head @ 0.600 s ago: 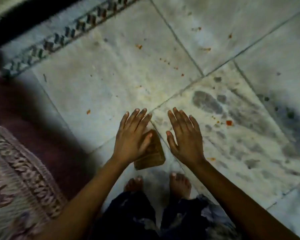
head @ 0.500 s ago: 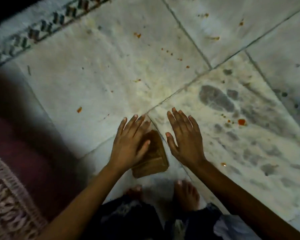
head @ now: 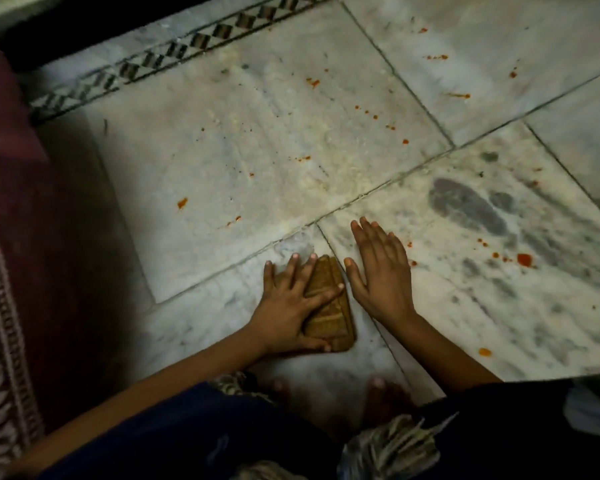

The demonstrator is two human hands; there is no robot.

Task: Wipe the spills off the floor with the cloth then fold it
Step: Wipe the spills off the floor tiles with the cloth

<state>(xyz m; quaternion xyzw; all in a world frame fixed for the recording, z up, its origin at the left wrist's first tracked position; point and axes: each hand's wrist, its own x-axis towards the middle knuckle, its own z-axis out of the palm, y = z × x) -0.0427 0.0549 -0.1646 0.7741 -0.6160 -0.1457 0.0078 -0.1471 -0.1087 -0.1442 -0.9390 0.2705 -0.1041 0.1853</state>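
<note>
We see the cloth (head: 329, 306), a small brown folded pad, lying on the marble floor (head: 257, 150) just ahead of the person's bare feet (head: 378, 393). The left hand (head: 291, 306) presses flat on the cloth's left part, fingers straight and spread, thumb along the near edge; nothing is pinched. The right hand (head: 381, 275) lies just beside the cloth on its right, fingers straight and together, palm down over the tile; we cannot tell whether it touches the floor. Orange-red spills (head: 524, 259) dot the tiles ahead and to the right of the hands. A patterned rug (head: 0, 306) lies along the left edge.
</note>
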